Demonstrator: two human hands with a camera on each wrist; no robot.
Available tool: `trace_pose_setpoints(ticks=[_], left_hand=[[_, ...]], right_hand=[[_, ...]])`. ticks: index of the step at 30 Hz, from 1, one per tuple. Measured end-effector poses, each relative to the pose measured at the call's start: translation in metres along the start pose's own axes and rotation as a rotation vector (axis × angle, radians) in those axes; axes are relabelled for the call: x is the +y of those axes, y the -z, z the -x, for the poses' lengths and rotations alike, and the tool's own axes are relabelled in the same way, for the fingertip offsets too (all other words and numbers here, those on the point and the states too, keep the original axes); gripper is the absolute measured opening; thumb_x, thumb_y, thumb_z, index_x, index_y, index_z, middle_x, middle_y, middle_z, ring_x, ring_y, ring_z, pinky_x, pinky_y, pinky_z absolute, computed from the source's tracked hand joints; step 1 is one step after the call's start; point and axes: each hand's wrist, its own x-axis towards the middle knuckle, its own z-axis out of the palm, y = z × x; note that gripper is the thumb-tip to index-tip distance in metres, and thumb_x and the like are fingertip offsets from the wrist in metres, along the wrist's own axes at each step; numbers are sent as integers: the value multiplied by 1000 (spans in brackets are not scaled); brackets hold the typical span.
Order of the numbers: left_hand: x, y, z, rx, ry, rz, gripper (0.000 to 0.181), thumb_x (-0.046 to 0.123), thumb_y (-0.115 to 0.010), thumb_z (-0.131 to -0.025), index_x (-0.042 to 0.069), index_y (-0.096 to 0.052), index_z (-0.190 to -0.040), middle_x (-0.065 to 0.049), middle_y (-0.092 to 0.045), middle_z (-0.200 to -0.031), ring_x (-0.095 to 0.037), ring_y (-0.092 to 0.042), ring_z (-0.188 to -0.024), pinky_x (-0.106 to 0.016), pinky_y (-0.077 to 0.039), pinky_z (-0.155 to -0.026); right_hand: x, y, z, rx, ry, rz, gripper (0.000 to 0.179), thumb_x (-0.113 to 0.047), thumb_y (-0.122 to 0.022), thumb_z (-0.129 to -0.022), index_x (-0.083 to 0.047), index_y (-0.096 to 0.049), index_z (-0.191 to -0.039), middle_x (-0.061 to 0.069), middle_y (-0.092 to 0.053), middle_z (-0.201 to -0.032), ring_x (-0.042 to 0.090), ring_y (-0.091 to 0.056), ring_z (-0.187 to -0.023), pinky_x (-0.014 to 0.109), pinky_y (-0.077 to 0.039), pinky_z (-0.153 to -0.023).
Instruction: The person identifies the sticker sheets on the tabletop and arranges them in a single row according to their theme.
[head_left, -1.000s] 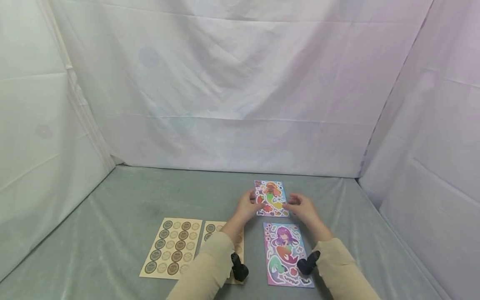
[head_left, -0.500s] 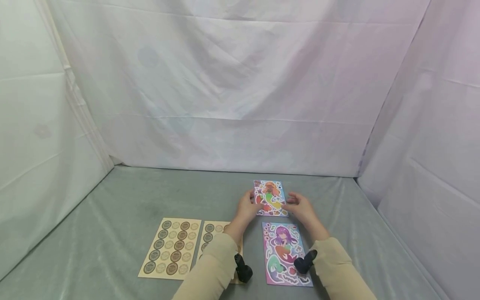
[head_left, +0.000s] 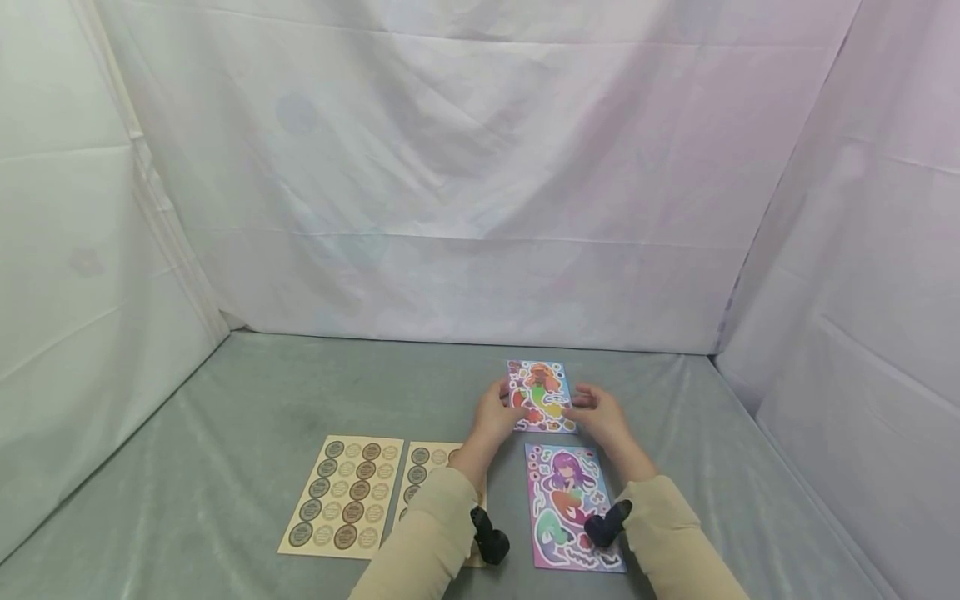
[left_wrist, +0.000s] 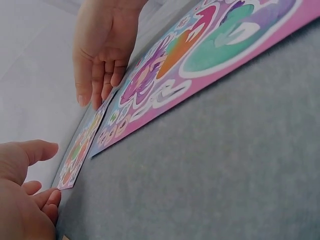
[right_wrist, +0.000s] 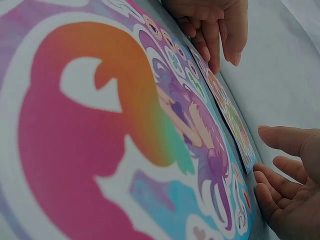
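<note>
In the head view, a mermaid sticker sheet (head_left: 542, 392) with orange, green and yellow figures lies flat on the table. My left hand (head_left: 489, 423) is at its left edge and my right hand (head_left: 609, 425) at its right edge. In the left wrist view, the left fingertips (left_wrist: 52, 197) meet the sheet's edge, with the thumb raised apart from them. The right wrist view has the right hand's fingers (right_wrist: 272, 187) beside the opposite edge, its thumb also lifted. A second mermaid sheet (head_left: 567, 492), pink and purple, lies nearer, partly under the right wrist's camera.
Two tan sheets of round stickers lie to the left: one sheet (head_left: 341, 496) in full view, the other sheet (head_left: 431, 457) mostly behind the left forearm. Grey cloth (head_left: 225, 467) covers the table. White curtains (head_left: 465, 167) enclose the back and sides.
Both hands and the far mermaid sheet stay in place. The left forearm has shifted slightly to the right; the whole view drifts a little.
</note>
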Motion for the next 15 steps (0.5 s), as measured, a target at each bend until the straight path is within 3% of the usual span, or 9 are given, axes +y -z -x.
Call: trace_pose_setpoints(ticks=[15], left_hand=[[-1, -1, 1, 33, -10, 66, 57, 0, -70, -83, 0, -48, -136, -16, -55, -125, -28, -56, -107, -36, -50, -88]], right_hand=[[0, 2, 3, 15, -41, -107, 57, -10, -68, -87, -1, -44, -139, 24, -54, -128, 39, -49, -119, 52, -39, -99]])
